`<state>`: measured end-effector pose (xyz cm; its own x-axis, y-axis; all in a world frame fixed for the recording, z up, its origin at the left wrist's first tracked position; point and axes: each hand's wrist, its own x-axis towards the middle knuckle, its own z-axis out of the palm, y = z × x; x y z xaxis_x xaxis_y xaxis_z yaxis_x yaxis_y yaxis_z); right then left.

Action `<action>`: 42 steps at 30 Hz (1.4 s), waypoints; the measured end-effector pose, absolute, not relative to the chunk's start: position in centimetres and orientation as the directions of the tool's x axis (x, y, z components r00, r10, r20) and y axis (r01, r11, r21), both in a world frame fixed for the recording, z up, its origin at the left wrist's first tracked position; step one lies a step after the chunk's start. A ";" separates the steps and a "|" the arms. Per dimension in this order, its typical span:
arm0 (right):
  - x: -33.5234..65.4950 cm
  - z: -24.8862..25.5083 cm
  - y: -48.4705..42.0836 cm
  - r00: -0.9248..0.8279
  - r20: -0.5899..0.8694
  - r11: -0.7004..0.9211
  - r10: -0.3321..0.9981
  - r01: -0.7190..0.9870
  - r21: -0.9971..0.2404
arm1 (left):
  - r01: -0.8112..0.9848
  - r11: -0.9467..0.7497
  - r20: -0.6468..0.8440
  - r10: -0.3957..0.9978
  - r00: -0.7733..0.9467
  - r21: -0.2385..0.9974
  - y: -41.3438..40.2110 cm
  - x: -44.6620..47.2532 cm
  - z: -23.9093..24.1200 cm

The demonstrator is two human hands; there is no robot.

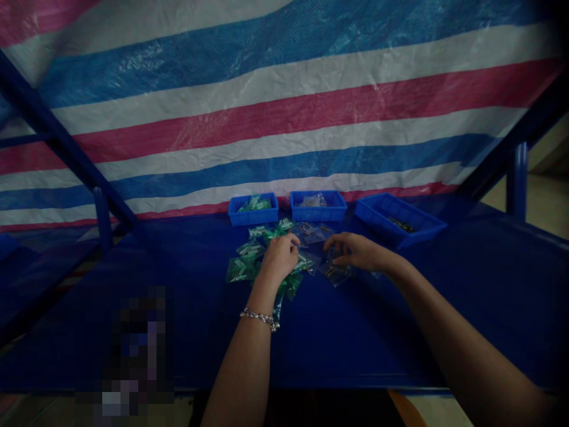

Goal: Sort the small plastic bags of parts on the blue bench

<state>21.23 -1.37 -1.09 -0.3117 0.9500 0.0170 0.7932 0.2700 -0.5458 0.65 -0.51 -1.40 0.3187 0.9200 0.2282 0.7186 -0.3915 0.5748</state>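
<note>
Bare hands (279,258) (362,250) amid crinkled clear plastic packets (311,234)

The one view comes from the person's head, facing forward and down, close above the left hand (279,258) and right hand (362,251) at the blue desk (355,344), a striped tarpaulin (284,118) filling the top.

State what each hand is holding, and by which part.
Cannot be told: the left hand rests at the green bags, the right hand over the clear bags, neither showing a definite grip.
</note>
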 end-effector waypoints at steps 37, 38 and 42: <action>18.4 0.1 -2.7 -0.113 -0.010 -0.016 0.994 -0.046 -0.999 | 0.356 -0.331 0.164 0.890 0.426 0.874 -0.8 2.4 -1.2; 18.4 0.1 -2.7 -0.130 -0.013 -0.021 0.991 -0.056 -0.998 | 0.352 -0.331 0.168 0.891 0.421 0.875 -0.7 2.4 -1.3; 18.4 0.0 -2.7 -0.199 -0.023 -0.041 0.980 -0.084 -0.996 | 0.333 -0.329 0.182 0.897 0.403 0.883 -0.6 2.4 -1.3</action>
<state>18.39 -2.67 -0.03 -0.1986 0.9798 -0.0232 -0.0843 -0.0407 -0.9956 2.41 -0.62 -1.31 0.4035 0.8967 0.1820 0.3333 -0.3293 0.8834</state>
